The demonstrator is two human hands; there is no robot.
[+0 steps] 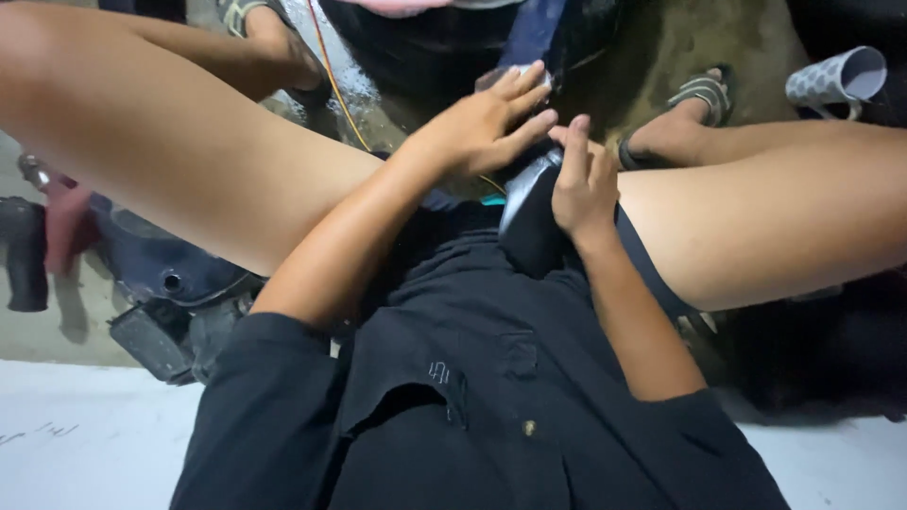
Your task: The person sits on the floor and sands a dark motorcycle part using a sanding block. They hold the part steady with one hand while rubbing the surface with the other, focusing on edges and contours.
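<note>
My left hand [491,123] lies flat with its fingers stretched out, pressing on a dark object between my knees, below a black rounded part [425,38]. Just to its right, my right hand [581,184] curls over a dark part with a shiny silver-grey face [525,189] and grips its upper end. The two hands almost touch at the fingertips. Most of the held part is hidden by my hands and my black shirt. A thin orange wire [333,76] runs down from the top toward my left hand.
My bare legs spread left and right, with sandalled feet [699,94] on wet ground. A dark blue plastic panel [161,269], a black grip [24,260] and a red cloth [66,222] lie at left. A patterned grey cup [836,77] sits top right.
</note>
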